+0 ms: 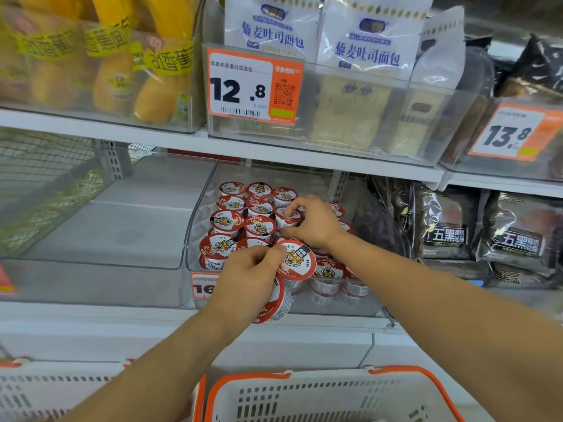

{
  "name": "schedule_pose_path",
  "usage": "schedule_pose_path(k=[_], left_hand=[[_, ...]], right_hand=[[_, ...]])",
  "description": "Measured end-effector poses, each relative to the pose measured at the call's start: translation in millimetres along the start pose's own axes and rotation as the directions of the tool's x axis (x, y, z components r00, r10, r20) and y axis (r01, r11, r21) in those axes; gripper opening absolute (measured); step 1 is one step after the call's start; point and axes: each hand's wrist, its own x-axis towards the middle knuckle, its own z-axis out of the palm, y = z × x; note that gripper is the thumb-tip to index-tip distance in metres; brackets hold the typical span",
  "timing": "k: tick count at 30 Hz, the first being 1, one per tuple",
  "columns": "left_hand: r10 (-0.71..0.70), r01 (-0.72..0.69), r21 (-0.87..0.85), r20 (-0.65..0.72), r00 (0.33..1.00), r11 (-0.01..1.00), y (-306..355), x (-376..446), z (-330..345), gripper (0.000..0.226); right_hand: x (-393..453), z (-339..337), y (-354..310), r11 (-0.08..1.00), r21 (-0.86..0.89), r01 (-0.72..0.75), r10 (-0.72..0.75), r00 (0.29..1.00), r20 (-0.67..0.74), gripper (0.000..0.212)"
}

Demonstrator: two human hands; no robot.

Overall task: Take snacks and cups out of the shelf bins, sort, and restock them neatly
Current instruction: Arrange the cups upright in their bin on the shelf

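Note:
A clear shelf bin (195, 239) on the lower shelf holds several small cups with red-and-white tiger lids (227, 221). My left hand (243, 284) is at the bin's front and grips two of these cups, one with its lid facing me (297, 260) and one tipped on its side below (275, 303). My right hand (313, 222) reaches into the bin, its thumb and fingers curled round a cup (286, 217) in the middle rows.
A white basket with orange rim (335, 391) sits below me, another basket (45, 388) at left. An empty clear bin (100, 236) is left of the cups. Dark bread packs (447, 229) lie right. The upper shelf holds banana-shaped packs (115, 56), toast bags (365, 41) and price tags (243, 86).

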Motion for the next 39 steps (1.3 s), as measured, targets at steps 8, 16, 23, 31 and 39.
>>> schedule_pose_path(k=[8, 16, 23, 31, 39], left_hand=[[-0.023, 0.023, 0.007, -0.001, 1.000, 1.000, -1, 1, 3, 0.021], [-0.021, 0.021, -0.002, -0.017, 1.000, 1.000, 1, 0, 0, 0.024], [-0.020, 0.017, -0.039, -0.075, 0.997, 0.999, 6, 5, 1, 0.024], [0.034, -0.029, 0.107, -0.050, 0.998, 0.994, 12, 7, 13, 0.044], [-0.017, 0.036, 0.263, -0.073, 0.997, 0.964, 8, 32, 1, 0.022]], right_hand=[[7, -3, -6, 0.997, -0.072, -0.038, 0.039, 0.999, 0.017, 0.030], [6, -10, -4, 0.997, -0.080, 0.014, -0.007, 0.996, 0.092, 0.034], [-51, -51, -18, 0.943, 0.333, 0.021, -0.067, 0.990, 0.125, 0.049], [-90, -57, -16, 0.815, 0.579, 0.037, -0.176, 0.967, 0.186, 0.061], [-64, -32, 7, 0.940, 0.323, -0.112, 0.112, 0.994, 0.019, 0.078]])
